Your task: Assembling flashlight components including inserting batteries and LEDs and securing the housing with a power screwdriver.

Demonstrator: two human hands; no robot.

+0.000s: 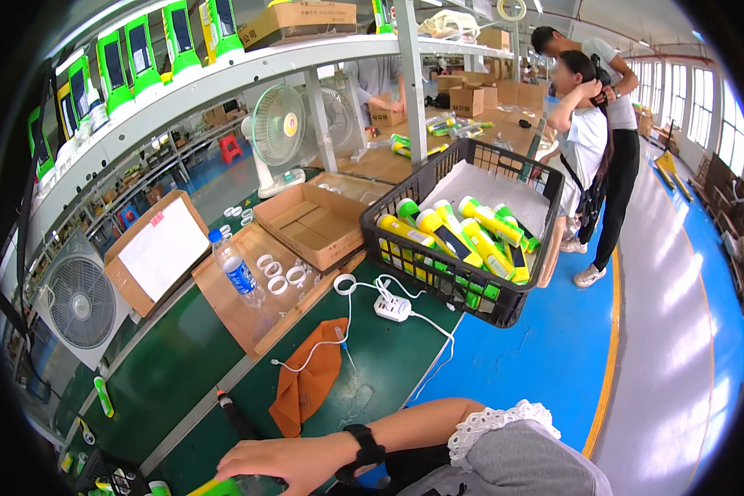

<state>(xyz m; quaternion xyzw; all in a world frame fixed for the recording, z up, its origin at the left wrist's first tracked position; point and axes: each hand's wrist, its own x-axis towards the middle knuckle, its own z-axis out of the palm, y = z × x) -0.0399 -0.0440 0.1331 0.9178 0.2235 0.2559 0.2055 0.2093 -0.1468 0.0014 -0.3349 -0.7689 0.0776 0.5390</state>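
My right hand [285, 459], a black band on its wrist, reaches in from the lower right toward the lower left. Its fingers are closed round a bright green and yellow piece [215, 488], which looks like a flashlight; the bottom edge cuts most of it off. Just beyond the hand lies a black stick-shaped tool [238, 417] with an orange tip. An orange cloth [310, 376] rests on the green bench top behind it, with a white cable across it. My left hand is out of sight.
A black crate [504, 307] of yellow-green flashlights [479, 240] stands at the bench's right end. Nearby are a white power strip [392, 307], an open cardboard box [310, 221], a water bottle [238, 271] and white rings [278, 284]. A shelf [248, 68] spans above. Two people [591, 140] stand far right.
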